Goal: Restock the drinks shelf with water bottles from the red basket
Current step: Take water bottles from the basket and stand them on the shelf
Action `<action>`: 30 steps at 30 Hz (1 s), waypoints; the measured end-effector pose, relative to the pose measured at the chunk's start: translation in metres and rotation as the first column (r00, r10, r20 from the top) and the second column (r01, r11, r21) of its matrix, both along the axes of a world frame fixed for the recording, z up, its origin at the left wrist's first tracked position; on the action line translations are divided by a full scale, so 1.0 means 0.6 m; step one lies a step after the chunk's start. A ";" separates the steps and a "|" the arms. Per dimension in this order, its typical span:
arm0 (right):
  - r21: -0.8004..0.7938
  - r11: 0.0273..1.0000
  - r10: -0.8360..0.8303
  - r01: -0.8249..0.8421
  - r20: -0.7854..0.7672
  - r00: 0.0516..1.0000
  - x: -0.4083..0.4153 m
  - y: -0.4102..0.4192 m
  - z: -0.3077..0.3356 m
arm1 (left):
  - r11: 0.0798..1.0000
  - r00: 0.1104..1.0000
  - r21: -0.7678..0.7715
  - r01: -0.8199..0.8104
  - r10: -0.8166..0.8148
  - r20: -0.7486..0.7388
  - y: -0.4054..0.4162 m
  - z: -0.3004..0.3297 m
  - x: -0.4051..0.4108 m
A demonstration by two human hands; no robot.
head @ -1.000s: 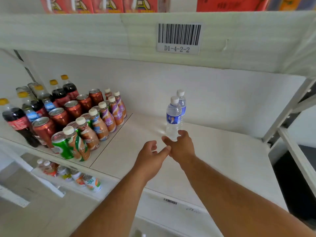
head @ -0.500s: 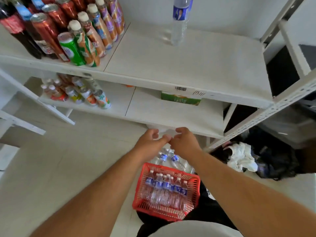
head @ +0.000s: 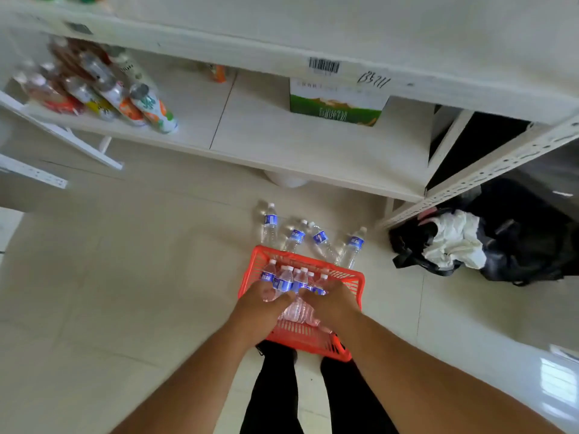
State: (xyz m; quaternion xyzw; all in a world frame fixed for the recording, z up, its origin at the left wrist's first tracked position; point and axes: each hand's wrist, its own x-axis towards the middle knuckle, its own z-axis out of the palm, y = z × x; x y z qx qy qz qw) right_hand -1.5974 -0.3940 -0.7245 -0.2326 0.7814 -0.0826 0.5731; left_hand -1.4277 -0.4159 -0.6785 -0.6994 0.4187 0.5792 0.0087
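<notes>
The red basket (head: 344, 272) stands on the floor just in front of my feet, with several water bottles (head: 286, 278) upright inside it, white caps and blue labels. More water bottles (head: 271, 222) stand on the floor right behind the basket. My left hand (head: 261, 306) and my right hand (head: 333, 303) are both down in the basket, side by side, resting on the bottles. Their fingers curl downward out of sight, so any hold is hidden. The drinks shelf (head: 344, 23) runs along the top of the view.
A lower shelf (head: 282, 142) holds a green carton (head: 336, 104) and, at the left, several drink bottles (head: 150, 108). A slanted metal shelf post (head: 488, 170) rises at the right. A black bag with white cloth (head: 517, 233) lies on the floor beside it.
My view has swung down from the shelf to the floor. Both hands have dropped from the shelf, where a water bottle stands, into the red basket.
</notes>
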 end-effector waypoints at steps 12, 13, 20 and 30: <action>0.212 0.972 -0.101 0.106 -0.036 0.994 -0.003 0.078 -0.424 | 0.985 0.995 0.156 0.068 -0.078 0.062 0.049 -0.396 -0.040; 0.237 0.962 -0.126 0.134 -0.047 0.991 0.002 0.080 -0.464 | 0.982 0.992 0.164 0.091 -0.103 0.070 0.052 -0.439 -0.039; 0.284 0.950 -0.118 0.130 -0.061 0.991 0.051 0.080 -0.713 | 0.974 0.984 0.196 0.112 -0.136 0.113 0.057 -0.696 -0.004; 0.346 0.925 -0.140 0.157 -0.076 0.987 0.092 0.069 -0.932 | 0.981 0.990 0.168 0.096 -0.111 0.084 0.052 -0.901 0.022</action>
